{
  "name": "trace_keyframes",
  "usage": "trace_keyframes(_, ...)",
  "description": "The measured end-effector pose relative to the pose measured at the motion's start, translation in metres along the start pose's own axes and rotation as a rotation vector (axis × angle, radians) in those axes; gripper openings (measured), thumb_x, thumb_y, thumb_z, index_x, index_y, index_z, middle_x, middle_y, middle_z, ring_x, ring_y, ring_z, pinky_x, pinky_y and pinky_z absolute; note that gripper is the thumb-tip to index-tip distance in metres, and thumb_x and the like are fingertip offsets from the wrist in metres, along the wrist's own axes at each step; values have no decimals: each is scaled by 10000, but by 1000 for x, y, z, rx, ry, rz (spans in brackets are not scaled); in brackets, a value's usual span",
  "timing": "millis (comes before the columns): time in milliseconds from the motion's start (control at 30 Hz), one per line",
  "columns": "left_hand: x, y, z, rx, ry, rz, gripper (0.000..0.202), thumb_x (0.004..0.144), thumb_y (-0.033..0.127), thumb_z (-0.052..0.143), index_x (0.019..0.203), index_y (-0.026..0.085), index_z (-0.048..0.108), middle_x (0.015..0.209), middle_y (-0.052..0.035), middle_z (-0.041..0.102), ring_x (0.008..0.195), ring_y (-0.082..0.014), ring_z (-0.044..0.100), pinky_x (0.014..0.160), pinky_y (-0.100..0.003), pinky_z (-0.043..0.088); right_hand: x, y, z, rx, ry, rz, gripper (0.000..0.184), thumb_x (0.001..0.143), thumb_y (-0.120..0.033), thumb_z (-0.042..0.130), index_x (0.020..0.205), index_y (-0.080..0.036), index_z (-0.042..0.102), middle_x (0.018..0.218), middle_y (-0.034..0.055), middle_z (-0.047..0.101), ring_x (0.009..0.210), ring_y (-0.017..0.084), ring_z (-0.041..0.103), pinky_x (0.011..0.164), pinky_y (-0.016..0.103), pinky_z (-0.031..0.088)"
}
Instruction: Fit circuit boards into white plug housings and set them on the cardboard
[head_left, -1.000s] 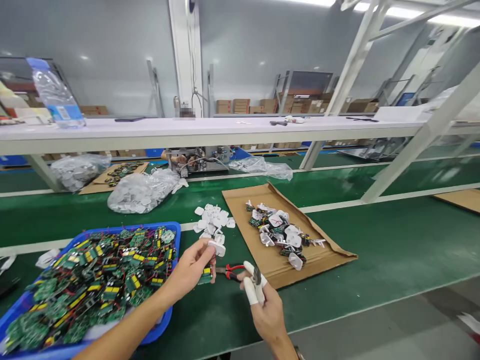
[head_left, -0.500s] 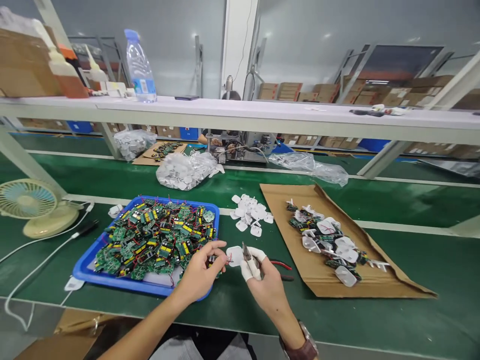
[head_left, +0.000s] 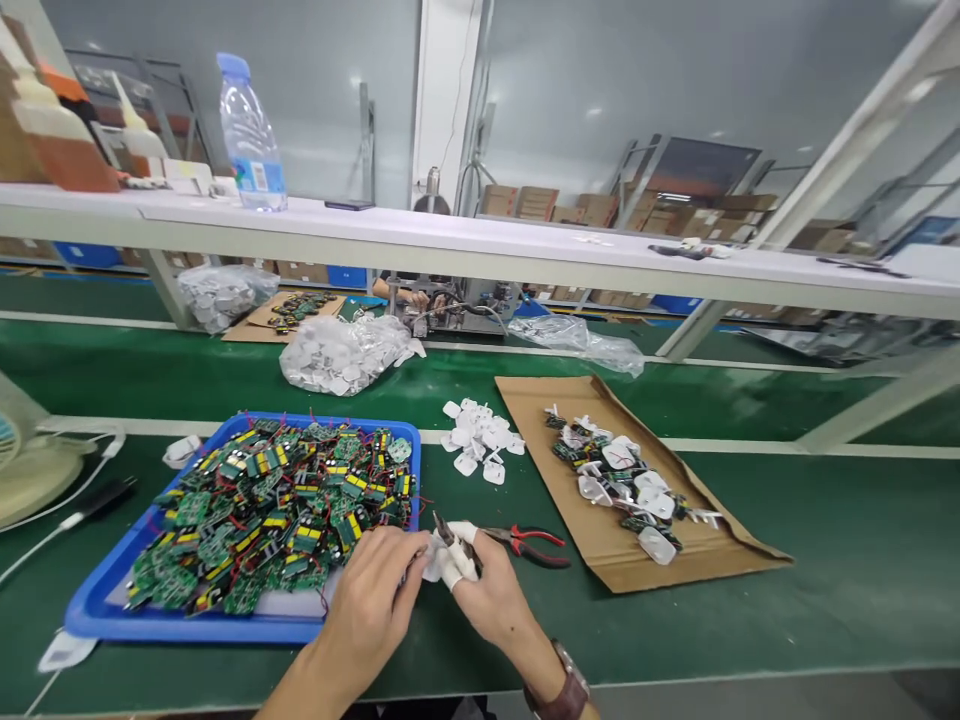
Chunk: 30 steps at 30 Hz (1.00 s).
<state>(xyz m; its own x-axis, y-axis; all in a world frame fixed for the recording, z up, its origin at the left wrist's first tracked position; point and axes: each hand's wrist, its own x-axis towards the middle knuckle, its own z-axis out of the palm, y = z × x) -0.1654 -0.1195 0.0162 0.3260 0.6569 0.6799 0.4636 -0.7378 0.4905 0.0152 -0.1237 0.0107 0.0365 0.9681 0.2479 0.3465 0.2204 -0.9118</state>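
Note:
My left hand (head_left: 375,590) is closed in a pinch, its fingers around a circuit board that is mostly hidden. Close on its right, my right hand (head_left: 484,585), with white covers on some fingertips, grips a pointed metal tool (head_left: 441,527); the tool's handle is hidden. Between the two hands a white plastic cover (head_left: 432,568) shows in part. Just beyond the right hand lie red-and-black-handled pliers (head_left: 536,545). To the left, a blue tray (head_left: 202,628) is heaped with green circuit boards (head_left: 277,500) carrying red wires.
Loose white covers (head_left: 480,435) form a pile behind my hands. On the right, a cardboard sheet (head_left: 600,560) carries boards with white covers. A bag of white parts (head_left: 345,355) sits farther back, below a shelf (head_left: 450,235) holding a water bottle (head_left: 253,140). A fan (head_left: 34,465) stands left.
My view has turned and shifted to the right. The hands have drawn together, with the left fingers now over much of the white cover. The pliers show more fully.

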Motion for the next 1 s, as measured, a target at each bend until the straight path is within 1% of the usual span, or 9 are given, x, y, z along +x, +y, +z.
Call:
trace_keyframes(67,-4,0,4,-69,54,-120,242,976,148,560,1199,230,608,1084,-78,698,1012,-229,646,945,-379,493,-1,1,5,5,91,26,157,818,-268,589,911,-185,686,725,-4,668,612,124,568,594,215,494)
trace_keyframes(133,-7,1,10,-192,107,-333,194,962,213,589,1154,226,615,1072,-77,684,995,-224,651,922,-362,506,-3,2,10,20,182,45,175,842,-319,590,912,-182,674,720,-2,658,612,124,572,592,216,497)
trace_keyframes(233,-6,5,22,-526,113,-668,192,909,328,655,1053,211,604,954,-52,668,902,-211,666,826,-320,539,-5,2,17,54,272,66,235,857,-406,612,914,-188,677,716,4,658,628,136,593,603,226,511)
trace_keyframes(333,0,8,30,-798,102,-851,270,818,389,736,954,197,605,878,-32,655,805,-189,649,749,-286,533,-6,0,19,99,299,92,299,861,-472,617,939,-189,672,797,36,704,680,160,646,646,254,544)
trace_keyframes(433,5,9,32,-845,52,-871,241,808,396,734,859,177,647,869,-37,646,751,-166,602,697,-264,494,-6,-3,16,133,279,114,318,847,-491,634,937,-188,666,840,55,724,730,181,676,694,275,562)
trace_keyframes(600,7,13,27,-593,-80,-714,352,900,329,605,587,168,594,782,-42,606,757,-170,568,697,-271,443,-10,-3,9,101,151,124,358,818,-516,672,947,-183,704,777,38,713,653,166,642,636,253,543)
trace_keyframes(767,7,17,16,-437,-83,-662,346,931,350,598,642,170,658,1058,-94,644,911,-199,635,843,-312,489,-11,-2,5,99,96,172,444,791,-589,680,940,-173,725,762,44,712,649,173,640,629,255,544)
trace_keyframes(900,7,16,11,-683,-107,-643,421,978,448,547,733,170,747,1276,-135,622,1053,-249,663,912,-355,540,-8,-6,1,168,0,186,466,779,-614,694,924,-173,729,814,63,729,726,209,659,682,289,558)
trace_keyframes(1000,7,14,10,-938,-64,-715,472,977,491,544,722,149,744,1233,-150,658,816,-221,720,728,-357,600,-7,-10,-4,187,-71,217,508,763,-648,704,946,-176,741,803,59,724,722,217,647,688,309,562)
